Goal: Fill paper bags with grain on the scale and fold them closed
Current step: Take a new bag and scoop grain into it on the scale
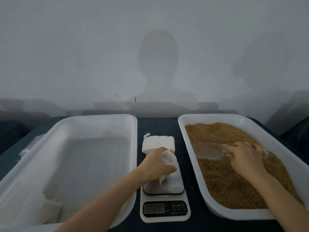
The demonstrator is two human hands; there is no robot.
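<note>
Left of the scale sits an empty white tray. On the scale's steel plate the left hand grips a small bag: white, thin, upright, its mouth bowed open. Just behind the scale lies a stack of flat white bags. Right of the scale, a second tray holds brown grain; there the right hand curls round the handle of a clear scoop.

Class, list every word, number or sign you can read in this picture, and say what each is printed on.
scale display: digits showing, too blurred to read.
scale buttons: symbols and small print beneath, too blurred to read.
No other text is visible.
</note>
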